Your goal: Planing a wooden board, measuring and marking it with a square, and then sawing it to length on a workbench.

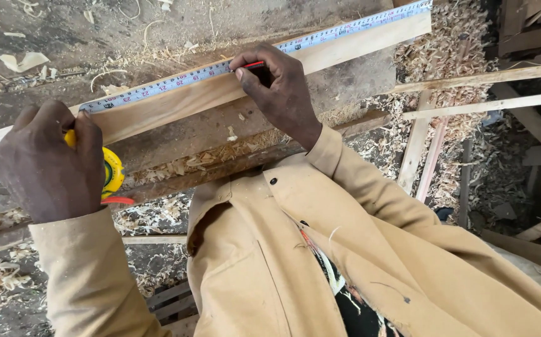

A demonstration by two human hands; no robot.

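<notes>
step: marking a length on the pale wooden board (358, 47), judging by tape and pencil both laid on it.
left hand (49, 165): lower left of frame, closed around the yellow tape measure case (112, 173), pinning the tape's low end against the board edge.
tape blade (233, 65): stretched along the board's top face, running diagonally from left-centre up to the upper right corner.
right hand (280, 87): upper centre, fingers pinched on a red pencil (255, 64), tip at the blade edge on the board.
board: lies diagonally across the bench, far end at upper right, near end passing off the left edge under the left hand.
next move, my read: needs the blade held flat and taut, pencil tip tight to the graduation, short stroke across the face.
surface: rough dark workbench (208, 134), scattered curls of wood shavings (202, 159) along its front rail.
room: workshop floor at right deep in shavings, loose timber strips (482, 78) lying across it.
clothing: tan work coat (320, 249), bottom centre.
</notes>
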